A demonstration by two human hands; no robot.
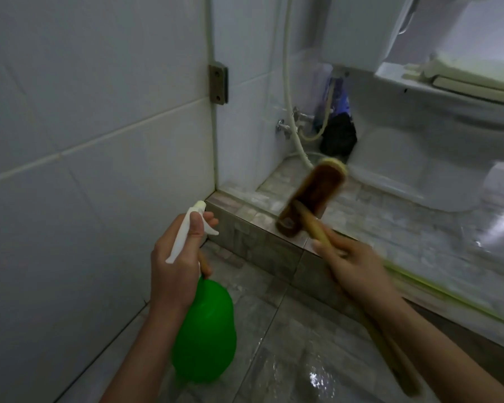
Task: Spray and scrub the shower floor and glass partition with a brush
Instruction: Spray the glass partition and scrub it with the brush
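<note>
Wet grey shower floor (274, 330) lies below both hands. The left hand (178, 257) grips the neck of the green spray bottle (204, 330), with one finger over the trigger. The right hand (349, 260) curls round the handle of the brush (312, 196), whose head (blurred) is at the tiled curb (245, 228) under the glass partition (250, 68). A toilet (419, 155) stands behind.

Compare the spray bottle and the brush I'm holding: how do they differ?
The spray bottle is green and bulbous with a white trigger; the brush is brown-bristled on a long tan handle. The bottle hangs upright from the left hand; the brush slants from the right hand toward the tiled curb. Both are hand-held.
</note>
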